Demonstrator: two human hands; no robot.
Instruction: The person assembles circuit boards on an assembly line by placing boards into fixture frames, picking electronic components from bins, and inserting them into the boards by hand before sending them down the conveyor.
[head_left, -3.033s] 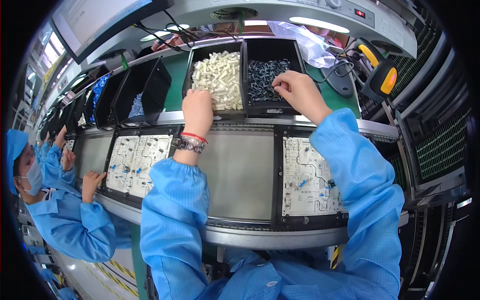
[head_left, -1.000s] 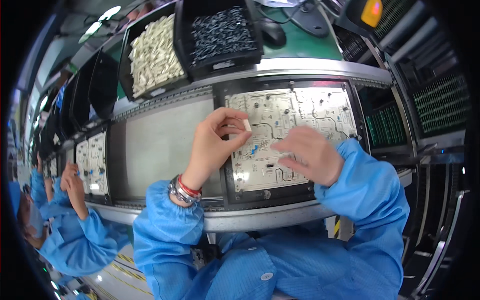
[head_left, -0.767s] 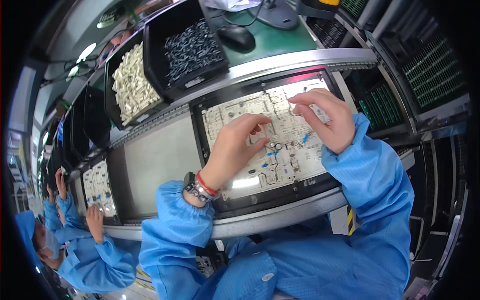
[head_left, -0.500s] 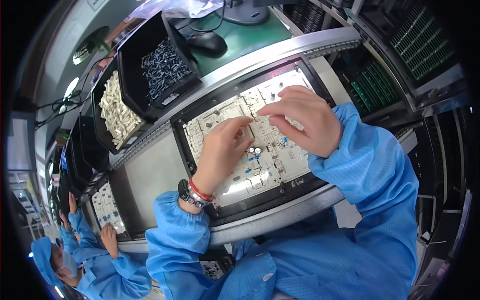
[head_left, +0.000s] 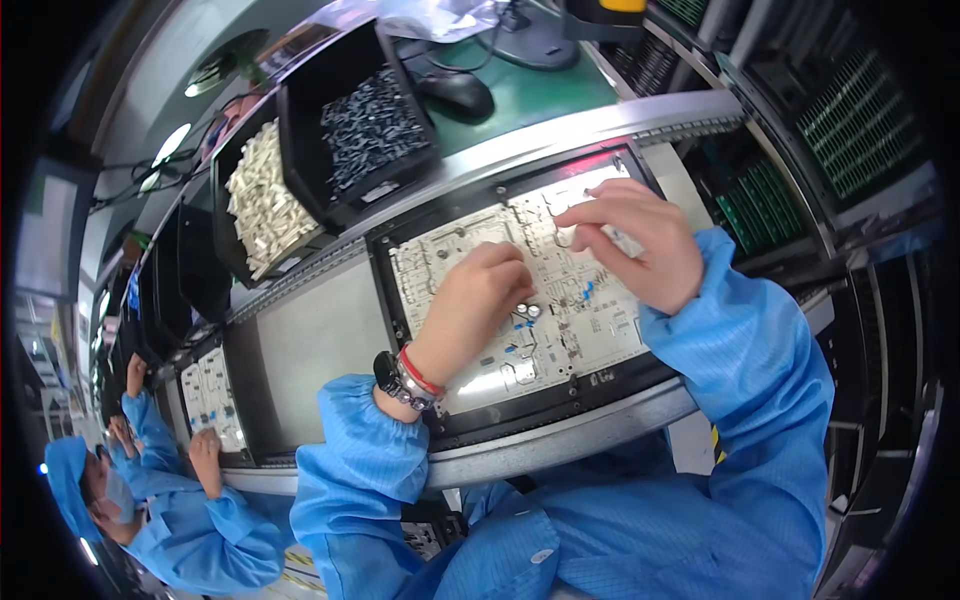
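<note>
A white circuit board [head_left: 470, 375] lies in a black frame [head_left: 385, 275] on the rail line before me, with small blue, dark and silver parts on it. My left hand [head_left: 475, 300] bends over the board's middle, fingers curled together beside two round silver-topped capacitors [head_left: 527, 311]; what its fingertips hold, if anything, is hidden. Above the board's right half is my right hand [head_left: 645, 240]. Its thumb and forefinger reach leftward with a gap between their tips, and nothing shows between them.
Beyond the rail [head_left: 590, 125] stand a black bin of dark small parts [head_left: 370, 130] and another of cream-white parts [head_left: 265, 200]. A mouse [head_left: 455, 95] rests on the green mat. At left, a co-worker [head_left: 180, 530] in blue handles another board [head_left: 212, 395]. Racks [head_left: 760, 210] stand at right.
The view has shifted, so the scene sits further right and lower. My left fingers have curled in closer over the board. The right hand keeps its place above the board's right half.
</note>
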